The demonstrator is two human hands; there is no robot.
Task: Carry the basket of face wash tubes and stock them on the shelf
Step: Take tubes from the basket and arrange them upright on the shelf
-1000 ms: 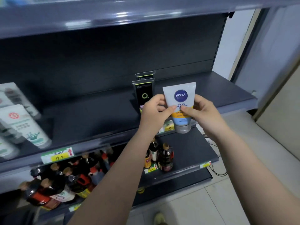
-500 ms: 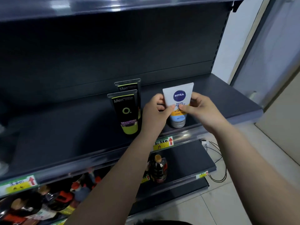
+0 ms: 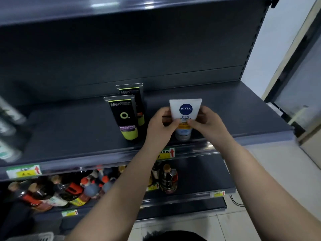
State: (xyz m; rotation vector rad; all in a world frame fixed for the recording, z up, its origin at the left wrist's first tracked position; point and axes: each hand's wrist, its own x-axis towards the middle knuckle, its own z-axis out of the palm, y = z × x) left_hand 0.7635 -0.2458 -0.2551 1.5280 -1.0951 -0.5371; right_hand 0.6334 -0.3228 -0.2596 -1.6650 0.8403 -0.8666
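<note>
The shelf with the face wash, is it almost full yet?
Not nearly. Two black tubes already stand on the shelf, one behind the other. The left hand and right hand are both holding a white Nivea tube upright, cap down, near the front edge. Lots of bare shelf is left. A pale basket corner shows below; its contents are out of view.

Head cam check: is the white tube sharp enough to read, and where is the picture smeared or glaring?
Head view: the white Nivea tube is sharp and readable, held by the left hand and right hand; the white tubes at far left are motion-smeared; glare streaks the top shelf; the shelf edges bow from the wide lens.
</note>
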